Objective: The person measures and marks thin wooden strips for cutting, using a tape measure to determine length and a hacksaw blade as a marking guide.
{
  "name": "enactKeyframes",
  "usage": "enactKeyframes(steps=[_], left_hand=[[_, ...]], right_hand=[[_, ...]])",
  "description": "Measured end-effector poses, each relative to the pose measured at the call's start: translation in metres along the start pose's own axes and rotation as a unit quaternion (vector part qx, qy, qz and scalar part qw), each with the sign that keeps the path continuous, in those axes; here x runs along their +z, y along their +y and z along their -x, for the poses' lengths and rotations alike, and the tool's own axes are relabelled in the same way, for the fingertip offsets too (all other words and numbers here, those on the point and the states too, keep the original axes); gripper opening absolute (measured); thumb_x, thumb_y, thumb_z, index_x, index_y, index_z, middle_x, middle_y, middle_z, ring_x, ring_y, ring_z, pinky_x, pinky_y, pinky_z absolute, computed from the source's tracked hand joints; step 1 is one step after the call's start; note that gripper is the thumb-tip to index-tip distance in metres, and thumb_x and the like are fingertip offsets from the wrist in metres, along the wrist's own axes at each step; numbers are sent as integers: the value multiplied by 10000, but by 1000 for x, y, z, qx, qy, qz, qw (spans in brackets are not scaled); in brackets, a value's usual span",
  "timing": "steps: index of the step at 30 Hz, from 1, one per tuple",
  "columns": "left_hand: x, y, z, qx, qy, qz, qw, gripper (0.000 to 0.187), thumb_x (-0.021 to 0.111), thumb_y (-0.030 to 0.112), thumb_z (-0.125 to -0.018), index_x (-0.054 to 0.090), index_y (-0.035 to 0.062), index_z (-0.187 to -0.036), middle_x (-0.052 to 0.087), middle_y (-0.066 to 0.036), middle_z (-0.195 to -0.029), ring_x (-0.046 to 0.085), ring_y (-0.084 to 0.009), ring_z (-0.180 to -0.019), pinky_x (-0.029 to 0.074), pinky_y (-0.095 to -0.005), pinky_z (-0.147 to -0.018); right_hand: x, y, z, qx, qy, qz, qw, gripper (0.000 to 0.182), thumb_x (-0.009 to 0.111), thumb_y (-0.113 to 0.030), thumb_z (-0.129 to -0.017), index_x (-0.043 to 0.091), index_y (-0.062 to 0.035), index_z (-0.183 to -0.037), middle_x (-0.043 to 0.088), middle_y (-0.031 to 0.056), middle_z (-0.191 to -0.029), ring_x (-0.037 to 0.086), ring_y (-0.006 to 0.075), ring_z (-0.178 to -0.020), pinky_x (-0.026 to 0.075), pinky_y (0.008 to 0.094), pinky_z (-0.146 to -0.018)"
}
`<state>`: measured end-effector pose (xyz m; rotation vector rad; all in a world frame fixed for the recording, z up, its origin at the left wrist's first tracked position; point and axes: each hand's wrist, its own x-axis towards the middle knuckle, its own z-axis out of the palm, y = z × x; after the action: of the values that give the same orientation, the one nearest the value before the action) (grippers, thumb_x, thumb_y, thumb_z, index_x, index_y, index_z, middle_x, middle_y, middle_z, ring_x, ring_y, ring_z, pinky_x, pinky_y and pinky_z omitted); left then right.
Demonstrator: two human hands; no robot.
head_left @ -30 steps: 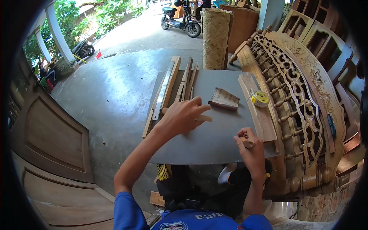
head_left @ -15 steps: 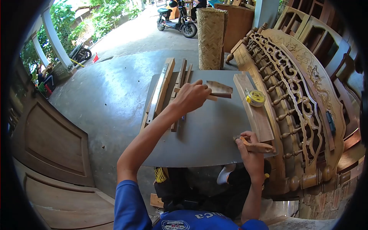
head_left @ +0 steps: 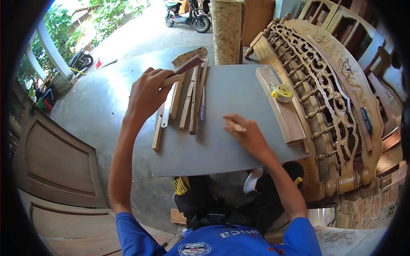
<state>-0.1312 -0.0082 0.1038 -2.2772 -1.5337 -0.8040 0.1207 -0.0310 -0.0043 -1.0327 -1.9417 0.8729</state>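
Observation:
Raised over the left part of the grey tabletop (head_left: pixel 239 149), my left hand (head_left: pixel 147 91) is closed around the wooden handle of a bench brush (head_left: pixel 188 65). The brush has a dark block with a tan, bristle-like fan along one side. Below it lie a metal ruler (head_left: pixel 168 112), several narrow wooden strips (head_left: pixel 193 109) and a slim blue pen-like item (head_left: pixel 202 104). Over the middle of the tabletop, my right hand (head_left: pixel 252 136) grips a short wooden handle-like piece (head_left: pixel 235 125), seen nearly end-on; its far part is hidden.
On the right of the tabletop a thick wooden board (head_left: pixel 284 123) carries a yellow tape measure (head_left: pixel 282 93). A carved wooden headboard (head_left: pixel 337 106) leans close beside it. Wooden panels (head_left: pixel 60 158) stand at the left. Behind are a woven bamboo roll (head_left: pixel 227 34) and a scooter (head_left: pixel 190 17).
My left hand has swung left with the brush, now raised over the strips. My right hand has moved from the board's near end toward the tabletop's middle, still holding the wooden piece.

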Motion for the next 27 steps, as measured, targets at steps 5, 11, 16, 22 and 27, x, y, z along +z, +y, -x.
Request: enactKeyframes(steps=[5, 11, 16, 22, 27], left_hand=[[-5, -2, 16, -16, -2, 43, 999, 161, 619, 77, -751, 643, 28, -902, 629, -109, -772, 566, -240, -729, 449, -346, -662], [-17, -7, 34, -26, -2, 51, 998, 160, 630, 67, -739, 634, 10, -889, 629, -120, -779, 572, -254, -726, 454, -351, -645], [-26, -6, 40, -66, -17, 69, 995, 176, 636, 57, -730, 629, 4, -898, 635, -122, -801, 573, -261, -722, 455, -357, -652], [-14, 0, 39, -51, -18, 77, 996, 195, 630, 42, -723, 628, 7, -915, 639, -125, -820, 580, -267, -736, 457, -362, -663], [-16, 0, 45, -58, -36, 86, 994, 200, 621, 38, -727, 625, 1, -923, 638, -140, -835, 589, -276, -755, 461, -360, -667]], right_hand=[[-16, 4, -48, -16, 81, -27, 996, 239, 630, -207, -805, 623, -23, -958, 639, 120, -725, 607, 158, -662, 468, 291, -629], [-8, 87, -138, 82, 184, -6, 980, 264, 640, -268, -798, 647, -48, -942, 644, 94, -716, 593, 111, -653, 463, 284, -614], [16, 70, -131, -5, 76, -20, 997, 217, 633, -211, -808, 646, -55, -958, 653, 83, -742, 608, 117, -712, 464, 278, -660], [24, 25, -89, -37, -81, -24, 996, 213, 613, -170, -829, 630, -51, -1006, 658, 62, -863, 595, 103, -813, 465, 268, -758], [3, 16, -87, -21, -162, -110, 980, 243, 591, -151, -844, 603, 15, -1022, 642, 87, -900, 603, 139, -857, 480, 257, -784]])
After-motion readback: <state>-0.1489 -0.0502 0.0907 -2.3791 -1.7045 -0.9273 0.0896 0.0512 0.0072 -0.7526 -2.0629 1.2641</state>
